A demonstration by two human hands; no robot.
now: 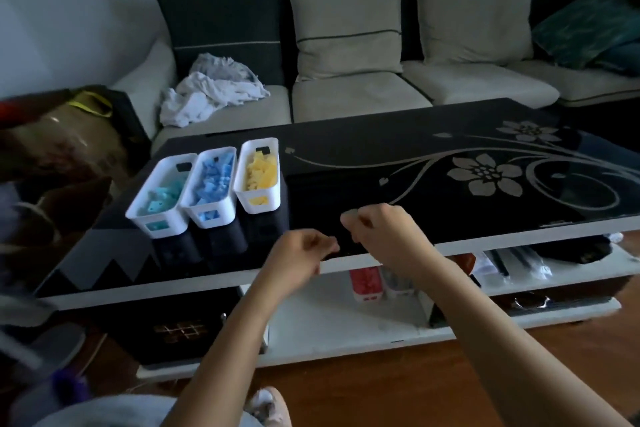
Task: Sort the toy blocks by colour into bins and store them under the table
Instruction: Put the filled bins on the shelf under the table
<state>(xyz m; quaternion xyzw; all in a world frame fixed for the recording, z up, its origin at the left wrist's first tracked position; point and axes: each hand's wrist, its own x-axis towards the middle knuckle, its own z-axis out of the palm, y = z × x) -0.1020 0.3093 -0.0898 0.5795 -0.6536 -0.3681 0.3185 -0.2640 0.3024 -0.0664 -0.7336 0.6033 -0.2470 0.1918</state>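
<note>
Three white bins [223, 217] of turquoise, blue and yellow blocks [213, 180] stand side by side at the left of the black tabletop [363, 152]. A red-filled bin [366, 282] sits on the shelf [329, 321] beneath. Over the near edge, the left grip [301, 253] and right grip [379, 227] are clenched, holding nothing visible.

Glossy black glass table [346, 163], matt white plastic bins [258, 199], wooden floor [381, 388].
</note>
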